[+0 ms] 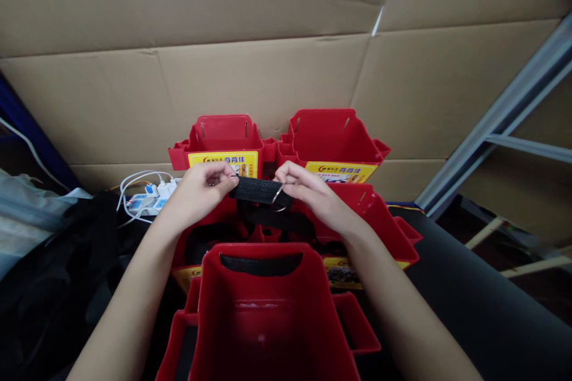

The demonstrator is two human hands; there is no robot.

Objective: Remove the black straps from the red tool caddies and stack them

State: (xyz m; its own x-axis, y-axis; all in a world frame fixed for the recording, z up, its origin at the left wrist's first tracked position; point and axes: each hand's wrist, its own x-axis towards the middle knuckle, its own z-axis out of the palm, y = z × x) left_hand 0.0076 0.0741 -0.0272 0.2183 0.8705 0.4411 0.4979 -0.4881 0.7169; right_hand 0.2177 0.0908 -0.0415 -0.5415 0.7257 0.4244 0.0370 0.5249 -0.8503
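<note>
I hold a black webbing strap point(254, 189) stretched between my two hands, its long axis running left to right and dipping slightly toward the right. My left hand point(203, 187) pinches the strap's left end between thumb and forefinger. My right hand point(313, 191) is pinched together at the other end, right beside a thin metal ring point(277, 193) — whether those fingertips close on the metal, the webbing or both, I cannot tell. So the ring lies at the right end of the taut piece, just beside my right fingers and well apart from my left.

The strap is beyond and above the far wall of the nearest red plastic bin point(268, 289), which opens toward me below my hands. A band of black webbing point(261, 265) shows through the long slot in that wall — lying crosswise, roughly parallel to the strap I hold. More dark strap point(299, 223) curves underneath my right fingers, in front of the other red bins point(364, 205).
</note>
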